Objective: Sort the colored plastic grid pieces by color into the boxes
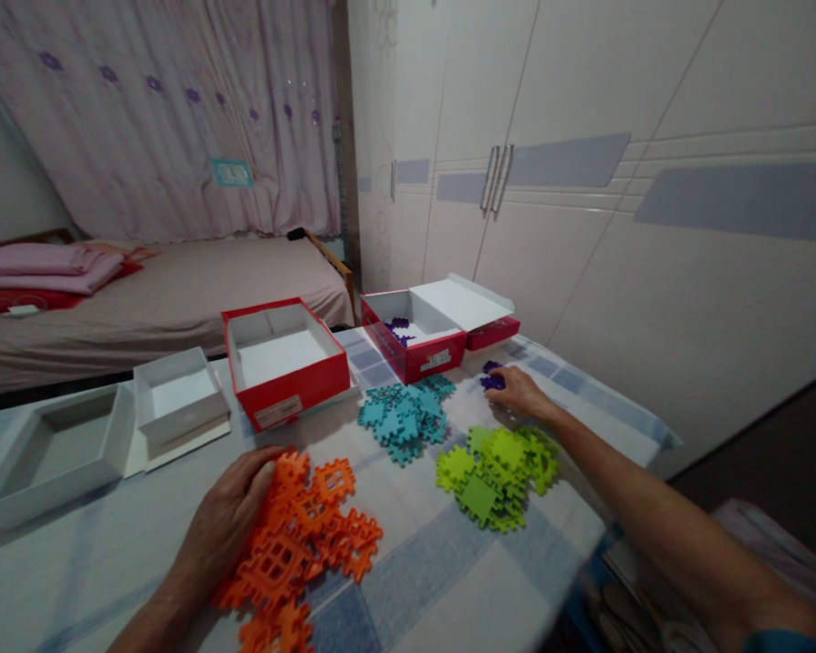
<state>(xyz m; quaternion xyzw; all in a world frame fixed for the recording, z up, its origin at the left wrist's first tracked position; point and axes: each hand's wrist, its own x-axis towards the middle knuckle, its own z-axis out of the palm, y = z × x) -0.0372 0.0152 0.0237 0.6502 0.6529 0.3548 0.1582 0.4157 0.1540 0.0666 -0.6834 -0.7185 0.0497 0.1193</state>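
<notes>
My left hand (228, 517) rests on the left side of a heap of orange interlocking plastic pieces (306, 540), fingers curled over the pile's edge. My right hand (522, 392) reaches far right and pinches some purple pieces (492, 379) lying on the table. Between the hands lie a pile of teal pieces (404, 415) and a pile of lime green pieces (500, 464). Beyond the teal pile stands a red box (422, 358) with a few purple pieces inside and its white lid flap open.
A second red box (292, 385), empty, stands left of centre. A small white box (177, 394) and a grey-white tray (47, 453) stand at the left. The table's checked cloth (414, 562) ends at the right edge. A bed and wardrobe stand behind.
</notes>
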